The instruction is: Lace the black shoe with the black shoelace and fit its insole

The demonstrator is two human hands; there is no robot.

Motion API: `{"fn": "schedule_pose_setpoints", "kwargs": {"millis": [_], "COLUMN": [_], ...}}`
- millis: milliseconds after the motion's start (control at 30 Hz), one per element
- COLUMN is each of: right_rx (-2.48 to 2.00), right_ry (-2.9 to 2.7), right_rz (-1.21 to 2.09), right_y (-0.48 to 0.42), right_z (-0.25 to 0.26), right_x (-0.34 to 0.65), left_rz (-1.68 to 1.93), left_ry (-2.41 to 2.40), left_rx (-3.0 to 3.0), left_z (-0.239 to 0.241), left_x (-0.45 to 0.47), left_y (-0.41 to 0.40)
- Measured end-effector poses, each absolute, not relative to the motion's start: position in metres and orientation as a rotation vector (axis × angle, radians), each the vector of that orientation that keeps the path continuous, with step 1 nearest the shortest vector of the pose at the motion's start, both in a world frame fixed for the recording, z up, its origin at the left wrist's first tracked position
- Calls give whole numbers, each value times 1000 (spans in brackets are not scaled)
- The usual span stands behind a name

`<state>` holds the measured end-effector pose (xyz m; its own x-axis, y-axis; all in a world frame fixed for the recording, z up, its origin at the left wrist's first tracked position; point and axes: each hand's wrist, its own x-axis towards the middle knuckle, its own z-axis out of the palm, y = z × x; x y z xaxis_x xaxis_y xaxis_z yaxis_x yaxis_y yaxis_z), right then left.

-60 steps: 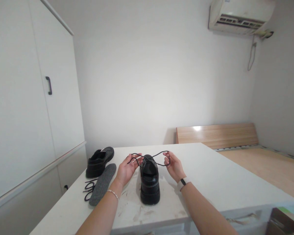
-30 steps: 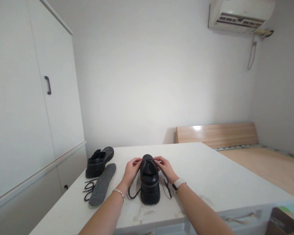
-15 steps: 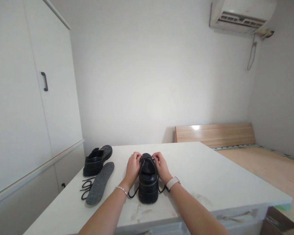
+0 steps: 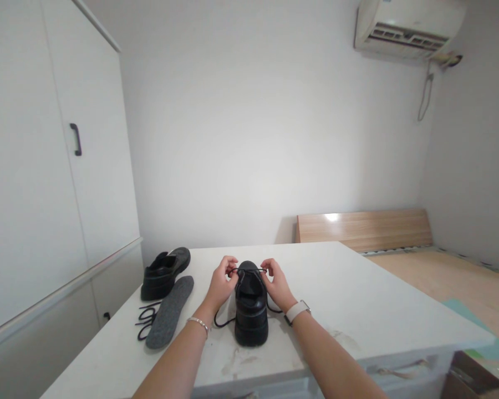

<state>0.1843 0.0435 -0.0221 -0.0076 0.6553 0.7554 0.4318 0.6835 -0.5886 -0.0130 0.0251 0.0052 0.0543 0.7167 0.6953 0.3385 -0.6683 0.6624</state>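
Observation:
A black leather shoe (image 4: 251, 310) stands on the white table (image 4: 357, 310), heel toward me. My left hand (image 4: 221, 281) and my right hand (image 4: 278, 282) sit on either side of its top. Each hand pinches the black shoelace (image 4: 249, 270) that runs across the shoe's opening between them. Loose ends of the lace hang down both sides of the shoe onto the table.
A second black shoe (image 4: 164, 272) lies at the table's left, with a grey insole (image 4: 170, 310) and another black lace (image 4: 143, 321) beside it. A white wardrobe (image 4: 45, 166) stands on the left. A wooden bed frame (image 4: 366, 228) lies behind the table.
Two seconds ago I held the lace spread wide above the shoe. My hands then came down to the shoe's eyelets and have now lifted slightly, pulling the lace taut.

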Motion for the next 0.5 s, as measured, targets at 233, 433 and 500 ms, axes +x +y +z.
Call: {"fn": "schedule_pose_setpoints", "kwargs": {"millis": [233,433,500], "right_rx": [-1011,-1013,-995], "right_ry": [-1553,-1412,-1350], "right_rz": [197,254,304], "right_y": [47,51,53], "right_z": [-27,-29,-30], "right_x": [186,189,189], "left_rz": [1470,1425,1425], "left_ry": [1164,1307,1335], "left_rx": [2289,2334,2326], "left_z": [9,6,6], "left_x": [-17,-16,-15], "left_y": [22,22,22]}}
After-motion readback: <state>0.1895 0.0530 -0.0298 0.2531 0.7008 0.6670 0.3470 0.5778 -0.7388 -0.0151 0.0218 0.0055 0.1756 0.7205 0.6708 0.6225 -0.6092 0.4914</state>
